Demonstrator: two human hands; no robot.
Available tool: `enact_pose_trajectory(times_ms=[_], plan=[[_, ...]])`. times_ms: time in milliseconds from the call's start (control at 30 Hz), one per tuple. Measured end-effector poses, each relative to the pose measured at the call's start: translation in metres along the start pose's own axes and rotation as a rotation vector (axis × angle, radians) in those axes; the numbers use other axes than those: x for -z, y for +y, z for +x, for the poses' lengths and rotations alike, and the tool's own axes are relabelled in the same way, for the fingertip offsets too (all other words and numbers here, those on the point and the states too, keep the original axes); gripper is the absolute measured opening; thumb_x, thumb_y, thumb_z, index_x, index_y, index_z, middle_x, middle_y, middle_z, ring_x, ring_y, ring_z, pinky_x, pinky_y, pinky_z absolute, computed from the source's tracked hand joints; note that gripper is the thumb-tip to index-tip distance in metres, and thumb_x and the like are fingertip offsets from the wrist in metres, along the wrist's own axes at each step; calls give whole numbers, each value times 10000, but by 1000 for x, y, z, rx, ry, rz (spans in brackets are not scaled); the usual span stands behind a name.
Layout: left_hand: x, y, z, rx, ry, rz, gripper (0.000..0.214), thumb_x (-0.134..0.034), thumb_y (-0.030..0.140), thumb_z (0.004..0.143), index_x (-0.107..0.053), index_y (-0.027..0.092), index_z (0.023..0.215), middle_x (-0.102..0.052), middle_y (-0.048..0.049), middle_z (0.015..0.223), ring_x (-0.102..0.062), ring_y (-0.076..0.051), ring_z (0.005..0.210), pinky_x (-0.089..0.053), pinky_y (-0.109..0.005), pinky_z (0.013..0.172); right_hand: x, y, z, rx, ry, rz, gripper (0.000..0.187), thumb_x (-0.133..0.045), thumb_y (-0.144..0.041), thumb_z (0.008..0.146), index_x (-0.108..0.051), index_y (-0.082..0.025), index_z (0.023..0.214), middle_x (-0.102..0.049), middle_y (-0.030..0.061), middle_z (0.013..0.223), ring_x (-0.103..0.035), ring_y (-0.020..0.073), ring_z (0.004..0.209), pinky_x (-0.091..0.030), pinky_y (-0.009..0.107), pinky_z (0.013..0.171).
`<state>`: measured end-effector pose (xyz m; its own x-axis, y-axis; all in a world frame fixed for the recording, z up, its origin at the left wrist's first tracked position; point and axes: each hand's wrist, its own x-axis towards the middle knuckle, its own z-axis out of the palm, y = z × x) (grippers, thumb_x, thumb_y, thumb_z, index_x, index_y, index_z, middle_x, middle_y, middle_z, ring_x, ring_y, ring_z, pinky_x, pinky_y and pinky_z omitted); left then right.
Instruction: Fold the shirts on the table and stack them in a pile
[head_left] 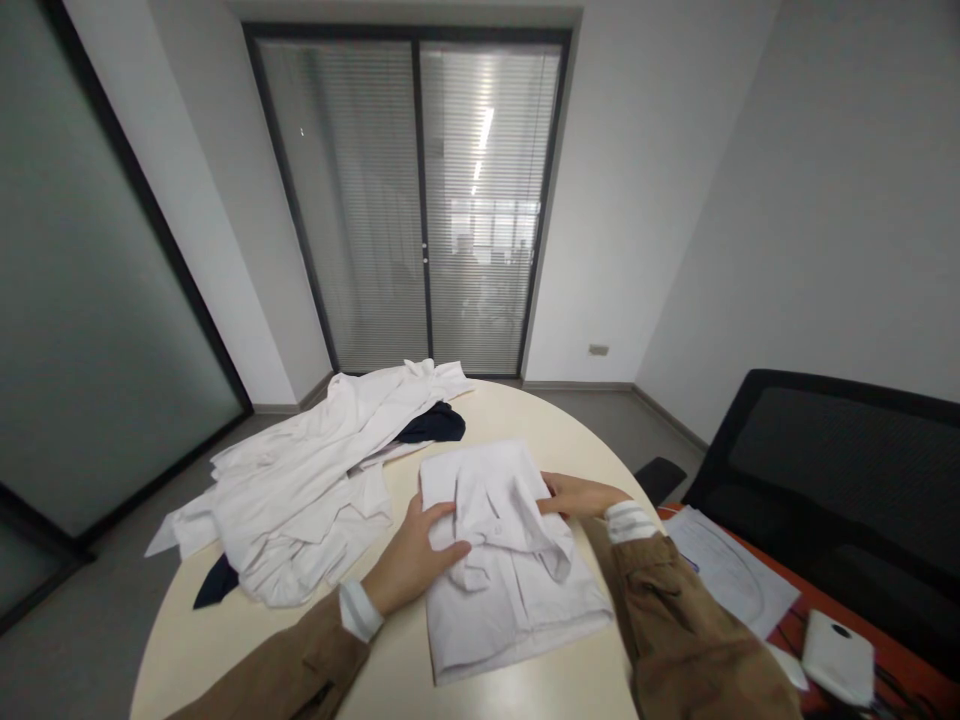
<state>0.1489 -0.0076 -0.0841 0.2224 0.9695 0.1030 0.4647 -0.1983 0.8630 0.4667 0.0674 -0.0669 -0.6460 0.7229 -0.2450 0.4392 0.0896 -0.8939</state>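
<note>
A partly folded white shirt [510, 590] lies on the round cream table [510, 415], with a sleeve or flap doubled across its upper part. My left hand [412, 558] rests flat on the shirt's left side, fingers spread and thumb across the fold. My right hand [577, 495] comes in from the right, its fingertips at the folded edge and partly hidden there. To the left lies a loose heap of white garments [307, 480]. A dark navy cloth [433, 424] shows at the heap's far side, and another dark piece [216, 583] pokes out near its front.
An orange surface [750, 620] at the right holds papers [724, 570] and a white device [838, 657]. Behind it stands a black mesh office chair [825, 470]. A glass door with blinds [412, 200] faces me, and a frosted glass wall [97, 280] runs along the left.
</note>
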Motion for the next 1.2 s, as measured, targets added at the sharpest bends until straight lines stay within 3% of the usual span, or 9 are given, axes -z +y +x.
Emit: enact_pose_trajectory(times_ms=[133,333,433,533,667,800,933,1033,1200], plan=[[-8,-3,-1,-19,43,-42,336,-632,310,770,-722,187,1069,-549,-132,1244,-498,-324,1267,-289,-461,1146,-1,5,2,-103,13,7,505,-759,-460,708,-706,-142,1097,-726,46,894,-630,181,728,-509,265,648],[13,1,4,-23,-123,-284,125,-587,264,701,-690,196,679,-653,-84,990,-574,-299,1074,-385,-401,1016,2,7,-3,-68,23,45,464,-774,-420,682,-712,-130,1039,-735,47,922,-643,185,763,-488,244,633],[18,3,2,9,-189,-457,291,-532,393,808,-636,191,625,-643,-61,855,-581,-242,894,-453,-336,826,1,6,-4,-41,18,62,494,-771,-408,688,-698,-133,1092,-735,55,981,-651,191,795,-497,248,644],[13,-1,1,80,-145,-448,460,-489,523,872,-606,179,589,-630,-53,802,-566,-209,794,-443,-307,720,1,3,-3,-4,29,55,550,-784,-390,673,-679,-135,1148,-732,63,1011,-651,199,823,-516,265,675],[-2,-13,3,112,1,-312,298,-721,413,717,-645,177,884,-637,-12,799,-595,-196,747,-465,-291,689,1,4,-1,-8,22,45,603,-826,-324,604,-677,-163,1166,-736,46,1011,-658,218,877,-535,298,754],[-7,-15,4,125,-31,-508,710,-776,294,648,-501,200,1295,-648,-96,1190,-657,-255,1017,-527,-370,875,-3,12,-3,-90,49,165,508,-792,-372,664,-695,-139,1105,-735,67,1018,-674,221,866,-540,306,751],[-3,-9,3,45,-51,-601,1108,-846,316,600,-255,187,1529,-428,-170,1507,-475,-305,1345,-399,-415,1114,-7,11,-6,-46,51,394,557,-812,-390,655,-679,-136,1133,-719,99,1105,-678,243,968,-522,365,905],[0,-8,-1,1,-113,-451,1277,-886,362,572,-123,184,1580,-300,-189,1580,-337,-336,1440,-283,-464,1187,-8,5,-7,-38,-26,354,583,-834,-383,634,-680,-138,1140,-717,99,1123,-663,257,1025,-506,374,946],[-1,-2,-13,-34,-30,40,1053,-890,501,545,-468,201,1462,4,-137,1656,-65,-427,1499,-143,-575,1205,-6,2,-6,-73,-52,163,564,-846,-310,593,-706,-143,1113,-737,73,1073,-656,271,1021,-512,376,932]])
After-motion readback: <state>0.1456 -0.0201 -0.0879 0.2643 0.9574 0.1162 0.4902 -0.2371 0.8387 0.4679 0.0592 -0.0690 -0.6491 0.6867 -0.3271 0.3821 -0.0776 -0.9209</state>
